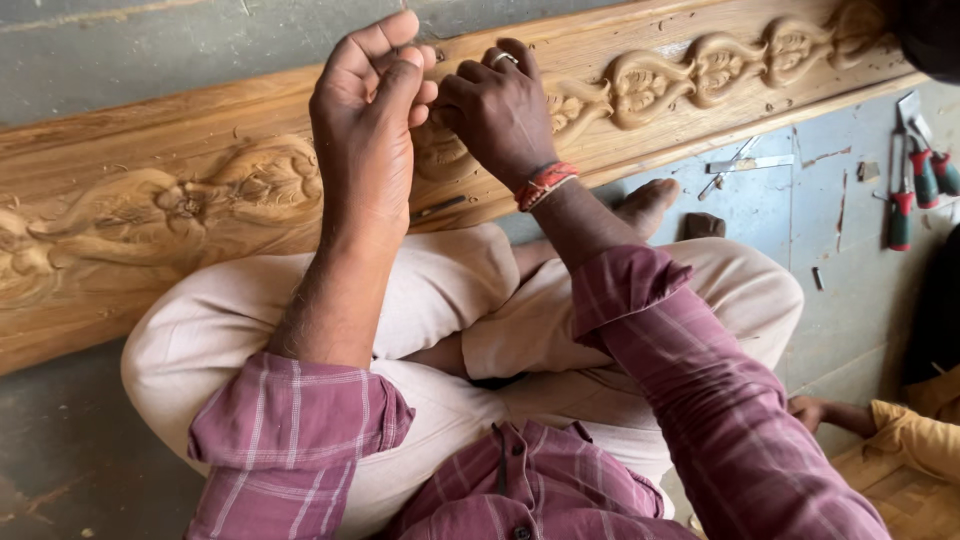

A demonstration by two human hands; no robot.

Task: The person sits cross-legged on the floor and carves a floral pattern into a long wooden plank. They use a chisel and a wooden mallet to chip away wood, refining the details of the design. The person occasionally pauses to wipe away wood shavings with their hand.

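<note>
Spanning the floor [90,40] before crossed legs, a carved wooden plank [150,210], judged heavy and stiff, is best gripped along plain edges. Left hand [365,120] and right hand [495,110] are pinched together above it; contents cannot be told.

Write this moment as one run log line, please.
left hand: on carved wooden plank | right hand: fingers bent on carving | tools: on floor, right
</note>
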